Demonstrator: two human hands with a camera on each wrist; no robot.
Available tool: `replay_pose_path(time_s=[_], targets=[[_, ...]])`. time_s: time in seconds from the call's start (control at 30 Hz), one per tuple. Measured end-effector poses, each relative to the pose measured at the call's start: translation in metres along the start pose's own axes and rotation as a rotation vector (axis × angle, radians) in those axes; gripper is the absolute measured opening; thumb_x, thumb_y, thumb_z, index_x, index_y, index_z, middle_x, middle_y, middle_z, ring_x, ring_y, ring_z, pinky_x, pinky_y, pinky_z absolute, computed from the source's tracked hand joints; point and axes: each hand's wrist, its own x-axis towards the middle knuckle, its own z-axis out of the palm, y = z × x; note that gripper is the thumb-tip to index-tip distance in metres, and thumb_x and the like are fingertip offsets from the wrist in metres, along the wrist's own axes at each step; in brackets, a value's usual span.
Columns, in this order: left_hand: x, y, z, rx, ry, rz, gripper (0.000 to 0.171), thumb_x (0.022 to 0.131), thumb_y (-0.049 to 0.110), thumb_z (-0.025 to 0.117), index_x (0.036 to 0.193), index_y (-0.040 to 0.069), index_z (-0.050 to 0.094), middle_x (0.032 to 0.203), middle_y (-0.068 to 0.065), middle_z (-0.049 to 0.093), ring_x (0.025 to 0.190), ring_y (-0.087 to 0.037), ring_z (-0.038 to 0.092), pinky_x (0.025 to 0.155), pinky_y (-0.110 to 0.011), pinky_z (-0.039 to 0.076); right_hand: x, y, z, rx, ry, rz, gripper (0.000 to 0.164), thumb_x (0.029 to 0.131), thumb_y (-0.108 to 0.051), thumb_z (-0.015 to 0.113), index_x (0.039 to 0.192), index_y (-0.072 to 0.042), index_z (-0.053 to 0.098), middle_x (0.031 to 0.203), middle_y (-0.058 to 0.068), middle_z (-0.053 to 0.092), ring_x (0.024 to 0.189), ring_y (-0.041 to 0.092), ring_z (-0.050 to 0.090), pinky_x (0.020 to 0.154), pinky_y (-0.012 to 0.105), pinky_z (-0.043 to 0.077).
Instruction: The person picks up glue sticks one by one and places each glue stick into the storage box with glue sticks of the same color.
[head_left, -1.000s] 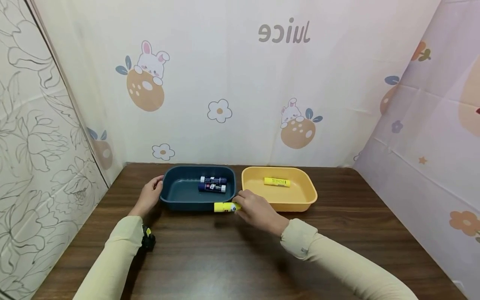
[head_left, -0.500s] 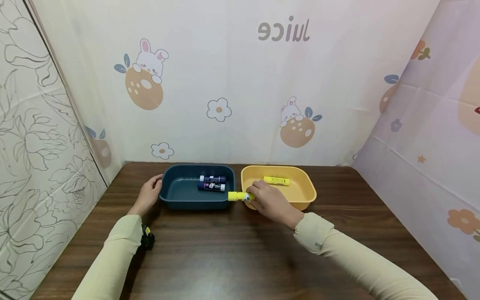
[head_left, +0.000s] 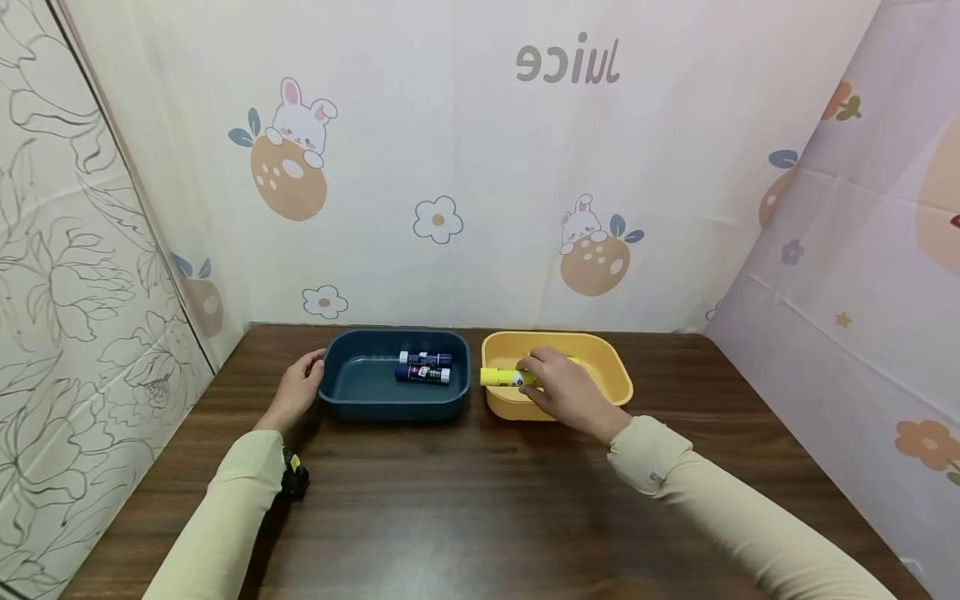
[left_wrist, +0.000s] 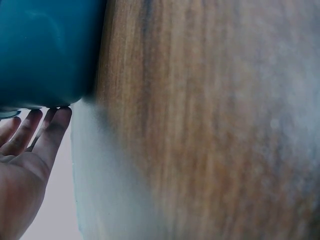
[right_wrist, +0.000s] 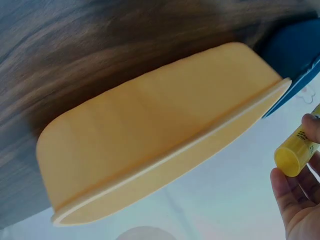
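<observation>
My right hand (head_left: 568, 390) pinches a yellow glue stick (head_left: 498, 377) between thumb and fingers and holds it level over the left part of the yellow tray (head_left: 517, 408). In the right wrist view one round end of the glue stick (right_wrist: 289, 159) faces the camera, above the tray's rim. A second yellow glue stick (head_left: 573, 360) inside the tray is mostly hidden behind this hand. My left hand (head_left: 295, 390) rests at the left side of the dark blue tray (head_left: 397, 411); in the left wrist view its extended fingers (left_wrist: 55, 130) touch the tray's wall.
Two dark blue glue sticks with white ends, one a farther glue stick (head_left: 425, 358) and one a nearer glue stick (head_left: 422, 374), lie side by side in the blue tray. Both trays stand near the back edge of the wooden table (head_left: 420, 508), before a printed curtain (head_left: 465, 150).
My right hand has carried the yellow glue stick to the right and away from me, from before the blue tray to over the yellow one. The left hand stays at the blue tray.
</observation>
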Motion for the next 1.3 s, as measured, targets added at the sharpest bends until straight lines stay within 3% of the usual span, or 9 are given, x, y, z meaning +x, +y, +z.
replay_pose_path(time_s=[0.57, 1.3], targets=[[0.000, 0.000, 0.000, -0.002, -0.001, 0.002, 0.050, 0.105, 0.024, 0.029, 0.146, -0.005, 0.029, 0.145, -0.029, 0.033, 0.132, -0.042, 0.032, 0.104, -0.054, 0.030, -0.005, 0.034, 0.004, -0.019, 0.006, 0.064, 0.030, 0.074, -0.008, 0.082, 0.099, 0.001, 0.068, 0.090, 0.009, 0.060, 0.080, 0.021, 0.058, 0.067, 0.034, 0.052], [0.001, 0.001, 0.000, -0.013, 0.006, -0.009, 0.050, 0.105, 0.023, 0.029, 0.145, -0.006, 0.029, 0.144, -0.029, 0.034, 0.131, -0.041, 0.034, 0.105, -0.054, 0.030, -0.008, 0.061, 0.039, -0.046, -0.049, 0.155, 0.031, 0.073, -0.010, 0.083, 0.098, -0.001, 0.068, 0.086, 0.007, 0.057, 0.077, 0.022, 0.056, 0.062, 0.035, 0.050]])
